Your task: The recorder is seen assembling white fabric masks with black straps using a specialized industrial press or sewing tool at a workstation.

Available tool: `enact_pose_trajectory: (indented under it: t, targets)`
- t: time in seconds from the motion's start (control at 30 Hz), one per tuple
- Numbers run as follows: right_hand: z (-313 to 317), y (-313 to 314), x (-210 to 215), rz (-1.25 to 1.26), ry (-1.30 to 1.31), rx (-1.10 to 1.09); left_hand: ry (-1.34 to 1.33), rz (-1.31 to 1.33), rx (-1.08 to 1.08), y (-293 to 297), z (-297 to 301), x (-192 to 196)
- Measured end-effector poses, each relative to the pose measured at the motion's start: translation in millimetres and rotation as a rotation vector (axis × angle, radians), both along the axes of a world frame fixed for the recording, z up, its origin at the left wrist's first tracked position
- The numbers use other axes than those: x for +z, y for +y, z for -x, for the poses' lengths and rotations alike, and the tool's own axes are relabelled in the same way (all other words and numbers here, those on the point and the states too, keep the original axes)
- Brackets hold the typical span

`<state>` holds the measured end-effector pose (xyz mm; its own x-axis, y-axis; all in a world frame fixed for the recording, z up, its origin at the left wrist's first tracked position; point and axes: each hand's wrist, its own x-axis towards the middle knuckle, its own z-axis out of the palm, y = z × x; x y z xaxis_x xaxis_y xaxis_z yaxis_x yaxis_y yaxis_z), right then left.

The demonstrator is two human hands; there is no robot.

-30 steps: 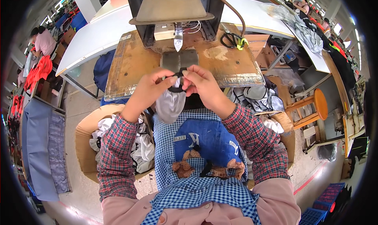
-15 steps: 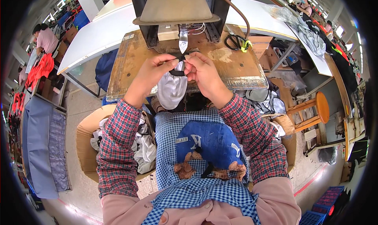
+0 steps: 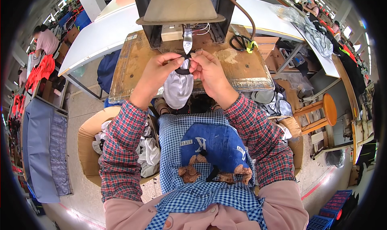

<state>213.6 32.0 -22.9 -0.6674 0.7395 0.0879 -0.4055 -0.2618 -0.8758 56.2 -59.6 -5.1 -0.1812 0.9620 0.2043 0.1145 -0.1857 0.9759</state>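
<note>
Just below the pointed metal tip of a machine, both my hands pinch a black band. The band edges a piece of white fabric, which hangs over the front edge of the wooden worktable. My left hand is closed, thumb and forefinger together on the band's left part. Close beside it, my right hand pinches the right part with its fingers curled. The fingertips partly hide the band where it meets the tip.
Black-handled scissors with a yellow-green tie lie at the worktable's back right. A cardboard box of white and black fabric pieces stands at lower left. More fabric lies to the right, near a wooden stool. Other people work farther off.
My hands have shifted slightly near the metal tip, and the white fabric has risen a little. The dark strip that showed behind my fingers is now mostly hidden.
</note>
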Motion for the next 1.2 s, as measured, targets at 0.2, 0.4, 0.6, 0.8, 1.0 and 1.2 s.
enact_pose_trajectory:
  t: [0.2,0.4,0.6,0.8,1.0,1.2]
  targets:
    - [0.3,-2.9,0.7,0.004,0.005,-0.020,-0.015,0.009,0.031,-3.3,-4.7,2.1]
    - [0.7,-3.6,1.2,-0.002,-0.003,-0.027,-0.022,0.023,0.064,-5.9,-8.8,5.6]
    - [2.5,-4.0,1.6,0.004,-0.005,-0.043,-0.020,0.019,0.081,-6.1,-7.7,4.2]
    - [3.7,-3.4,0.3,-0.005,0.002,-0.054,-0.044,0.011,0.080,-3.6,-6.8,1.4]
    - [4.8,-6.1,2.0,0.019,0.002,-0.073,-0.034,0.017,0.115,-3.0,-7.5,-0.4]
    - [4.9,-6.7,3.0,0.026,0.014,-0.082,-0.028,-0.010,0.121,-3.2,-9.6,-0.3]
